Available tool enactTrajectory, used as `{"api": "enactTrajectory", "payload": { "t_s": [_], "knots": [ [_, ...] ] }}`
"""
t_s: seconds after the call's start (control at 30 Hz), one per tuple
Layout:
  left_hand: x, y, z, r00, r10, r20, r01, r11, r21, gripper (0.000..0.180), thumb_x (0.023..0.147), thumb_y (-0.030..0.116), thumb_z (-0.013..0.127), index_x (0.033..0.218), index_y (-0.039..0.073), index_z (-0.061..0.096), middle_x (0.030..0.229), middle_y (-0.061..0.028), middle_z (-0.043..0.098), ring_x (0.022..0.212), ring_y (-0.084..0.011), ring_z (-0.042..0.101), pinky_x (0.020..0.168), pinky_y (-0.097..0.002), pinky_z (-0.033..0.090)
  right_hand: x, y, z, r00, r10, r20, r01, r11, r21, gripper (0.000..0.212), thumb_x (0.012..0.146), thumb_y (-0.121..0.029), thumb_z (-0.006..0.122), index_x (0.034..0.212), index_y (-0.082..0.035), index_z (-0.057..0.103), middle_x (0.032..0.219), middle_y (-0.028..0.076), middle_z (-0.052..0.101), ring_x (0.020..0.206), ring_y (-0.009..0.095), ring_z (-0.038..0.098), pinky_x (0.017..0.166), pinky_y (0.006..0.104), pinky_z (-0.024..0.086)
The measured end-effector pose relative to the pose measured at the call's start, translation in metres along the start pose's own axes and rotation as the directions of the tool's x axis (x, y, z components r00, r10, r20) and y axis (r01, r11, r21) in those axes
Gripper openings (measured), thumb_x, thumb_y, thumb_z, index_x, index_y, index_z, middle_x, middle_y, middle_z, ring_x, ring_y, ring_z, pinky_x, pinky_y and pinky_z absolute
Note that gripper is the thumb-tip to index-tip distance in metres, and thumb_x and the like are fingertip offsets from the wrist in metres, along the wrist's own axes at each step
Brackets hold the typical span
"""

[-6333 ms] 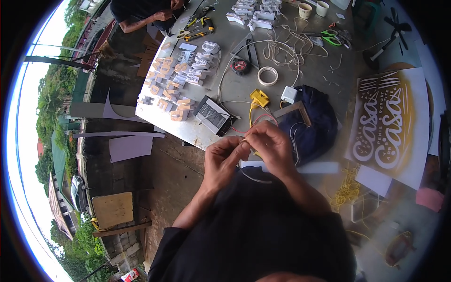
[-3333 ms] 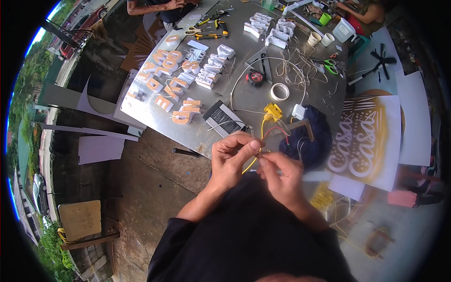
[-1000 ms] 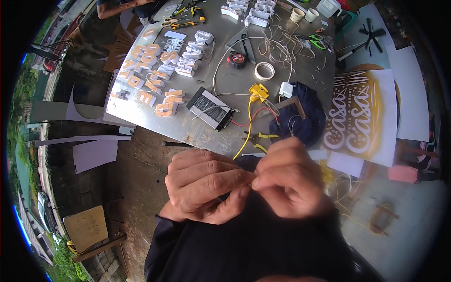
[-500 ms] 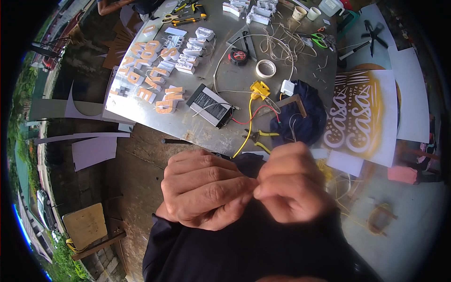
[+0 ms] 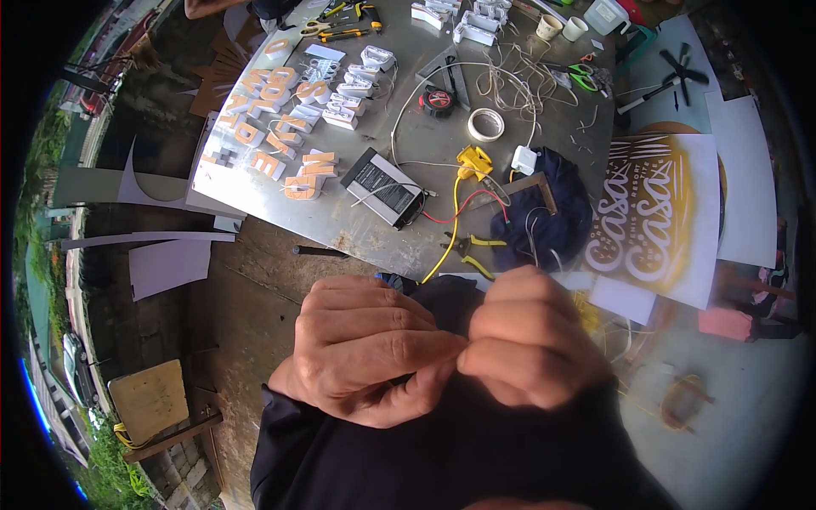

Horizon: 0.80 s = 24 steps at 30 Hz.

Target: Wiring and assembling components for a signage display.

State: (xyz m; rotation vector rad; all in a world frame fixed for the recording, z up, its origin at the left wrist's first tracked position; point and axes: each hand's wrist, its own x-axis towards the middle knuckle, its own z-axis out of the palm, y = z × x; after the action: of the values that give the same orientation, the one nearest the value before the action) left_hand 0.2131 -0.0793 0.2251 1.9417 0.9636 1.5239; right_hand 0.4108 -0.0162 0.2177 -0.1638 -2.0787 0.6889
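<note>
My left hand [image 5: 370,350] and my right hand [image 5: 537,340] meet fingertip to fingertip in front of my dark shirt. Both are closed in a pinch, and whatever lies between the fingers is too small or hidden to make out. Beyond them, yellow-handled cutting pliers [image 5: 466,245] rest at the near edge of the metal table [image 5: 289,223]. A black and silver power supply box [image 5: 384,189] lies further left, with red and yellow wires close by. A yellow plug [image 5: 473,160] sits right of the box. Dark blue cloth [image 5: 557,223] is bunched beside the pliers, under a metal square [image 5: 538,189].
Several channel letters [image 5: 270,136] stand at the table's left. A tape measure [image 5: 436,102], a roll of tape [image 5: 485,125], tangled wire [image 5: 510,81] and green-handled scissors [image 5: 583,78] spread across the far side. Printed sign panels [image 5: 680,212] lean at right. Another person's arm [image 5: 208,7] shows top left.
Both hands stay pinched together at nearly the same place, the right one turned slightly. The table's contents have shifted a little in view.
</note>
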Motion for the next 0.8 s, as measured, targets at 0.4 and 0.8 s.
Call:
{"api": "enactTrajectory", "payload": {
  "t_s": [0.4, 0.8],
  "knots": [
    [-0.005, -0.01, 0.004, 1.0, 0.003, 0.009, -0.001, 0.987, -0.158, 0.006, 0.086, 0.004, 0.072, 0.088, -0.002, 0.073, 0.069, -0.0064, 0.07, 0.059, -0.02, 0.07, 0.053, -0.0304, 0.054, -0.001, 0.001, -0.004, 0.995, 0.079, 0.067, -0.093, 0.965, 0.243, 0.024, 0.08, 0.002, 0.074, 0.103, 0.001, 0.067, 0.102, 0.013, 0.065, 0.084, 0.027, 0.067, 0.072, 0.0366, 0.059],
    [-0.006, -0.013, 0.003, 1.0, -0.004, 0.012, 0.007, 0.975, -0.22, 0.005, 0.085, 0.0, 0.071, 0.087, -0.004, 0.072, 0.07, -0.0091, 0.07, 0.058, -0.0209, 0.069, 0.055, -0.0305, 0.056, 0.003, 0.005, -0.004, 0.997, 0.048, 0.065, -0.063, 0.969, 0.24, 0.023, 0.078, 0.003, 0.075, 0.1, 0.002, 0.069, 0.103, 0.014, 0.066, 0.084, 0.027, 0.068, 0.072, 0.0362, 0.059]
  ]
}}
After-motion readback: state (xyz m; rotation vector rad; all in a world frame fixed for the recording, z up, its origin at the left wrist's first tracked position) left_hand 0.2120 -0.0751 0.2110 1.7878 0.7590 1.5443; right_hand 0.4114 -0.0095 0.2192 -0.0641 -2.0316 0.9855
